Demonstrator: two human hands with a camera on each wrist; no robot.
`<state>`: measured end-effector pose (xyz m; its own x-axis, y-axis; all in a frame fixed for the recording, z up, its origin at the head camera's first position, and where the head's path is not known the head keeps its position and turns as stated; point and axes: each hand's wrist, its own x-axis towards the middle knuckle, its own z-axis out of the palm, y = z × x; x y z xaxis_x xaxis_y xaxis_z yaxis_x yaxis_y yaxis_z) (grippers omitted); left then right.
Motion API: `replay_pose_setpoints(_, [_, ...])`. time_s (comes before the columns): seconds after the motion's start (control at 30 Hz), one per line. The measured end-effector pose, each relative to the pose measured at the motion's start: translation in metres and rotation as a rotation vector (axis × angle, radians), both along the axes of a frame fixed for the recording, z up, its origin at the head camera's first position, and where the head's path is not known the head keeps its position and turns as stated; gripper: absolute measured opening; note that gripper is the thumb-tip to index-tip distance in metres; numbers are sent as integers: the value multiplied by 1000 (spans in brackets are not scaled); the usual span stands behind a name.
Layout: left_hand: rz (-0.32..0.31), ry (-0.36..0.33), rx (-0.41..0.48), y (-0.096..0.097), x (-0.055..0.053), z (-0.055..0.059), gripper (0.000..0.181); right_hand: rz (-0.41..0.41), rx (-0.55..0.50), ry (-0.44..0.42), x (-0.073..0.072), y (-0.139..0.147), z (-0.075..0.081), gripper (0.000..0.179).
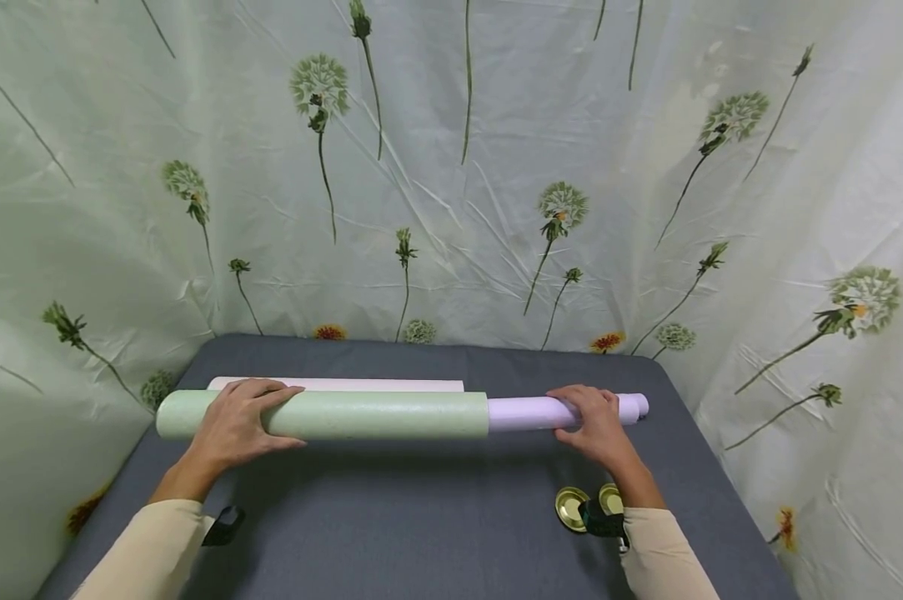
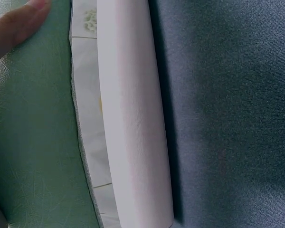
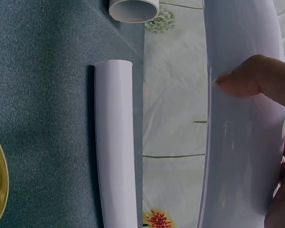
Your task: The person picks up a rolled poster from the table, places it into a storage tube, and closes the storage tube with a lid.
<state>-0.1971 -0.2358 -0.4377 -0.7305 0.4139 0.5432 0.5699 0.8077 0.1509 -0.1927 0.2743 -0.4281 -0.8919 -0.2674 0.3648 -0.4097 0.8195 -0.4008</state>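
My left hand (image 1: 239, 423) grips a long pale green roll (image 1: 391, 415) near its left part, fingers over the top and thumb on the near side. In the left wrist view its surface looks creased like leather. Toward the other end, my right hand (image 1: 595, 423) holds a glossy lavender roll (image 1: 522, 413), whose left end meets the green roll's right end in line with it. The right wrist view shows the thumb (image 3: 242, 78) flat along the lavender surface. Both rolls are held level above the table, a shadow beneath them.
Behind the green roll a pinkish-white tube (image 2: 133, 118) lies on the dark grey table (image 1: 391, 525). A second lavender roll (image 3: 116, 142) lies at the right. Two round gold dishes (image 1: 571, 509) sit by the right wrist. Flower-print curtain (image 1: 451, 167) surrounds the table's back and sides.
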Motion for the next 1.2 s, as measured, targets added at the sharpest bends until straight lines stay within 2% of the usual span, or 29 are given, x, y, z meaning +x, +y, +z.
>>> replay_pose_setpoints(0.4, [19, -22, -2, 2, 0, -1, 76, 3, -32, -8, -2, -5, -4, 52])
replay_pose_setpoints(0.83, [35, -24, -18, 3, 1, 2, 76, 4, -28, 32, -3, -16, -3, 54])
replay_pose_setpoints(1.2, [52, -39, -21, 5, 1, 1, 76, 3, -9, 2, -4, -26, -5, 54])
